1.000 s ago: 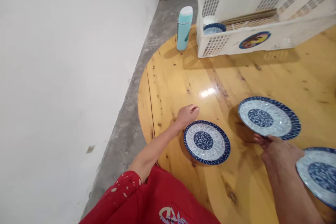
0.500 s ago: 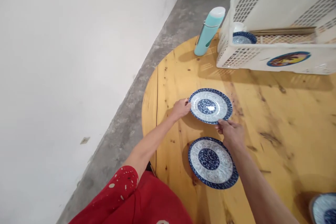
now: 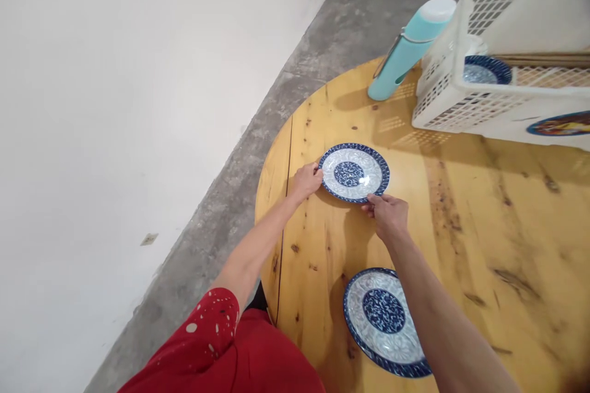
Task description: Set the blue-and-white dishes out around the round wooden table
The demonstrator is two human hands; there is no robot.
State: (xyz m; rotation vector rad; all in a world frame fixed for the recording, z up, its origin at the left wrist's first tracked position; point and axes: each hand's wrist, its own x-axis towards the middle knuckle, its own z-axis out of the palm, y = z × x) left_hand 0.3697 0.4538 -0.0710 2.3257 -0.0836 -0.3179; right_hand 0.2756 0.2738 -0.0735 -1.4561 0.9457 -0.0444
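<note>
A blue-and-white patterned plate (image 3: 349, 174) is held between my two hands, low over the wooden table (image 3: 332, 239); whether its base touches the wood I cannot tell. My left hand (image 3: 308, 180) pinches the rim on its left side. The near right part of the rim is gripped by my right hand (image 3: 387, 212), thumb on top. Closer to me lies a second, matching plate (image 3: 385, 311), partly covered by my right forearm.
A white plastic basket (image 3: 498, 107) stands at the far right, with a blue-rimmed dish (image 3: 486, 70) and long thin sticks (image 3: 548, 60) inside. Beside it is a light-blue flask (image 3: 405, 55). The table's rounded edge runs along the left, near a white wall (image 3: 138, 86).
Both hands have carried the held plate farther from the second plate, toward the table's far left edge, and its shadow has narrowed. The camera view has shifted too.
</note>
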